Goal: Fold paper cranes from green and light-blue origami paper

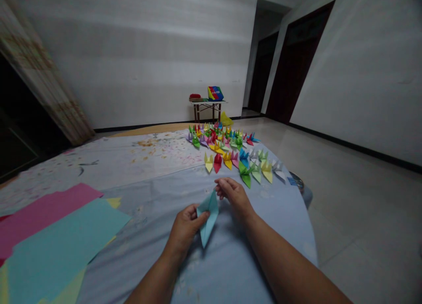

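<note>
A light blue piece of folded paper, long and pointed at its lower end, is held above the cloth. My left hand is closed around its left side, thumb across the front. At its upper tip, my right hand has its fingers curled together in a pinch; the fingertips partly hide the contact. Just beyond my hands stand several finished paper cranes, among them a green crane, a red crane and a pale yellow crane.
Flat coloured sheets lie at the left, with a light blue sheet and a magenta sheet on top. A blue cloth covers the table, whose rounded edge is at right. Beyond stands a small table with a colourful box.
</note>
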Action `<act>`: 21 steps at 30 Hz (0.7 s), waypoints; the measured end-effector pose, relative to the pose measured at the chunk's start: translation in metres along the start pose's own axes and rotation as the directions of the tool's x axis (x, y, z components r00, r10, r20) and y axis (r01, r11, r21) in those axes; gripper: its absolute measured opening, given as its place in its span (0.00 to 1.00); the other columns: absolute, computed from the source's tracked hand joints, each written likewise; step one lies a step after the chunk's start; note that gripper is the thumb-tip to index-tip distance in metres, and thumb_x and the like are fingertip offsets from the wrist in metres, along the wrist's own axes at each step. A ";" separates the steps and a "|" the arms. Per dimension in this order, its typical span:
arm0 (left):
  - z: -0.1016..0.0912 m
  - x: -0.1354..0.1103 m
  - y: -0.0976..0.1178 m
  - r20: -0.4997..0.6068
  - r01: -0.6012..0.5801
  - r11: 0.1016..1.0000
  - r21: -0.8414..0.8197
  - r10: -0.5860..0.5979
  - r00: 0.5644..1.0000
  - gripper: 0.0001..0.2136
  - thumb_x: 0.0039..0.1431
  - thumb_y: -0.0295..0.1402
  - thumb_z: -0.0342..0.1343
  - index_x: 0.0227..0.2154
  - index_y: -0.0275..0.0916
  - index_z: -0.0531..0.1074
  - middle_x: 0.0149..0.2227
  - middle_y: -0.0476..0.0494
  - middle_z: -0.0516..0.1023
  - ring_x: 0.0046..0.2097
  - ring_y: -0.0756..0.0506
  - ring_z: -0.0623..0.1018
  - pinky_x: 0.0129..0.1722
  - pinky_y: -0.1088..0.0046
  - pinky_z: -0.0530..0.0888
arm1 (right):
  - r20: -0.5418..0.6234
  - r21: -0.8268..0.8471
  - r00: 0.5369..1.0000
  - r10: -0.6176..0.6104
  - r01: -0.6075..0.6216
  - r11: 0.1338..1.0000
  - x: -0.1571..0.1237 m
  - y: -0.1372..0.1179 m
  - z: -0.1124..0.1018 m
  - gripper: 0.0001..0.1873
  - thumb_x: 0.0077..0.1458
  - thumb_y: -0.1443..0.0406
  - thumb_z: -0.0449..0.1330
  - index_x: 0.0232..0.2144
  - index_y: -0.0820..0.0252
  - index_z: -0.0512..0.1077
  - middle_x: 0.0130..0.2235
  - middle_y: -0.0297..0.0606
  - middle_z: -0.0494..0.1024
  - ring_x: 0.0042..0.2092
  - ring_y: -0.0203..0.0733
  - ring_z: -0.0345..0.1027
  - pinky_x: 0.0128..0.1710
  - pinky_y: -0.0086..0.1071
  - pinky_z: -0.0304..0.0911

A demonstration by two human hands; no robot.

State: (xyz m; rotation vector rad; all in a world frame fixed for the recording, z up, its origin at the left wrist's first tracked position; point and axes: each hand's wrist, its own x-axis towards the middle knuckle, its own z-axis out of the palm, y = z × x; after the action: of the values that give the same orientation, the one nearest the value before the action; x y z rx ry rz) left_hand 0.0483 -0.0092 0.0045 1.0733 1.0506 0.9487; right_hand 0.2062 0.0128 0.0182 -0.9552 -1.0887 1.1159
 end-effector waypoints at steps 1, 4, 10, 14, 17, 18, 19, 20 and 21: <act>-0.001 0.001 -0.001 0.004 -0.004 1.000 0.001 0.004 1.000 0.14 0.38 0.37 0.64 0.28 0.34 0.72 0.23 0.49 0.75 0.24 0.51 0.72 0.23 0.79 0.65 | 0.035 -0.015 0.999 0.014 -0.013 1.000 0.000 0.000 0.001 0.18 0.46 0.54 0.58 0.34 0.62 0.71 0.27 0.35 0.70 0.27 0.33 0.61 0.26 0.26 0.57; -0.002 0.001 -0.002 0.009 -0.016 1.000 0.000 0.016 1.000 0.14 0.39 0.37 0.63 0.29 0.34 0.72 0.25 0.48 0.76 0.26 0.49 0.73 0.26 0.78 0.67 | 0.161 -0.092 0.985 0.057 -0.043 0.995 -0.003 0.000 0.003 0.19 0.41 0.56 0.63 0.35 0.60 0.71 0.25 0.30 0.67 0.25 0.30 0.59 0.25 0.25 0.56; 0.003 -0.002 0.003 -0.008 -0.020 1.000 -0.010 0.020 1.000 0.15 0.35 0.38 0.64 0.27 0.34 0.72 0.23 0.48 0.75 0.26 0.49 0.73 0.25 0.77 0.67 | 0.260 -0.119 0.960 0.108 -0.079 0.990 -0.007 0.001 0.008 0.19 0.37 0.55 0.65 0.30 0.62 0.71 0.25 0.31 0.70 0.25 0.31 0.60 0.26 0.26 0.56; 0.005 -0.004 0.005 -0.010 -0.012 1.000 -0.008 0.011 1.000 0.16 0.35 0.38 0.64 0.28 0.35 0.72 0.23 0.48 0.75 0.25 0.49 0.73 0.24 0.78 0.67 | 0.241 -0.065 0.966 0.094 -0.081 0.995 -0.007 0.003 0.008 0.17 0.41 0.54 0.63 0.23 0.64 0.71 0.22 0.30 0.68 0.23 0.30 0.58 0.24 0.25 0.54; 0.006 -0.005 0.006 0.005 -0.017 1.000 -0.008 0.017 1.000 0.15 0.36 0.38 0.64 0.28 0.35 0.72 0.24 0.48 0.75 0.25 0.50 0.72 0.24 0.78 0.66 | 0.222 -0.043 0.970 0.099 -0.092 0.995 -0.007 0.004 0.007 0.17 0.41 0.54 0.63 0.23 0.65 0.70 0.21 0.30 0.67 0.22 0.29 0.56 0.22 0.24 0.51; 0.006 -0.005 0.006 0.007 -0.016 1.000 -0.003 0.016 1.000 0.16 0.36 0.38 0.64 0.28 0.35 0.72 0.24 0.49 0.75 0.25 0.50 0.72 0.24 0.78 0.66 | 0.220 -0.038 0.970 0.105 -0.099 0.994 -0.008 0.004 0.007 0.17 0.41 0.54 0.63 0.23 0.65 0.70 0.21 0.30 0.67 0.22 0.29 0.55 0.22 0.24 0.51; 0.006 -0.005 0.007 0.007 -0.014 1.000 0.002 0.014 1.000 0.16 0.35 0.38 0.64 0.28 0.35 0.72 0.24 0.49 0.75 0.25 0.50 0.72 0.24 0.78 0.66 | 0.218 -0.037 0.970 0.112 -0.107 0.994 -0.008 0.004 0.007 0.18 0.41 0.54 0.63 0.23 0.65 0.70 0.20 0.30 0.67 0.21 0.28 0.55 0.21 0.24 0.50; 0.006 -0.005 0.007 0.006 -0.013 1.000 0.007 0.013 1.000 0.16 0.35 0.39 0.64 0.28 0.35 0.72 0.24 0.49 0.75 0.24 0.50 0.72 0.24 0.78 0.66 | 0.212 -0.037 0.970 0.118 -0.113 0.993 -0.008 0.004 0.008 0.18 0.41 0.53 0.63 0.22 0.65 0.70 0.20 0.30 0.66 0.21 0.28 0.55 0.21 0.24 0.50; 0.006 -0.006 0.007 0.005 -0.012 1.000 0.012 0.012 1.000 0.16 0.35 0.39 0.64 0.28 0.35 0.72 0.23 0.49 0.75 0.24 0.50 0.72 0.24 0.78 0.66 | 0.206 -0.039 0.971 0.124 -0.118 0.992 -0.008 0.004 0.008 0.18 0.41 0.53 0.63 0.22 0.65 0.70 0.20 0.30 0.66 0.21 0.28 0.54 0.21 0.24 0.50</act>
State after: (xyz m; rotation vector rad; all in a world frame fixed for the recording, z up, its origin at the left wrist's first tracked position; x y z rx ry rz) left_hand 0.0519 -0.0140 0.0136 1.0925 1.0478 0.9504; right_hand 0.1969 0.0063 0.0143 -0.9515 -1.2294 1.3269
